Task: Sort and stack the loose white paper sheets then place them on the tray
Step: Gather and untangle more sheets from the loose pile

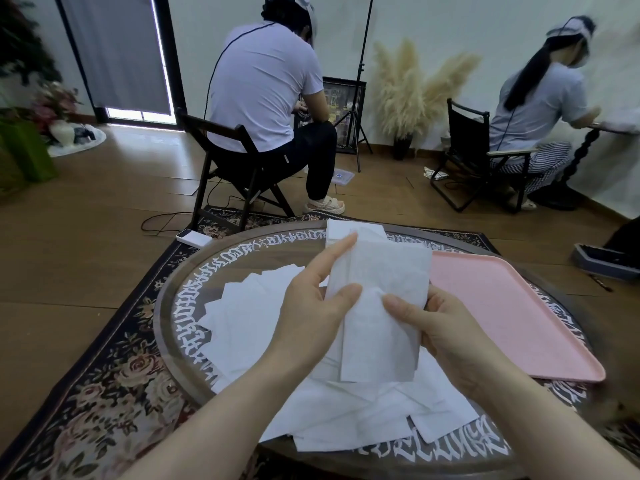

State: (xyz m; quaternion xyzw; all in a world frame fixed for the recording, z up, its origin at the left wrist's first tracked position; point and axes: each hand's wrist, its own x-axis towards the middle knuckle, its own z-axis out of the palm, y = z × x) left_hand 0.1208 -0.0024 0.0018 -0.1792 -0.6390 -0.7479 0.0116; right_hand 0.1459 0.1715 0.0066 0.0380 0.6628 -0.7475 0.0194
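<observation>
Left of the grip, a floral rug lies under the round wooden table, whose rim carries white lettering. Loose white paper sheets lie fanned and overlapping on the tabletop, spreading to the left of the grip and beneath it.

The left hand grasps a held stack of sheets along its left edge, thumb pressed on the front face and forefinger stretched up the side. The stack is lifted above the loose pile, tilted slightly, its lower end hanging toward the person. The right hand pinches the stack's right edge, thumb on the front and the other fingers curled behind.

Just beyond the top of the grip, another small pile of sheets rests on the far part of the table.

Right of the grip, a pink tray sits on the table, close to the right hand but not touching it.
</observation>
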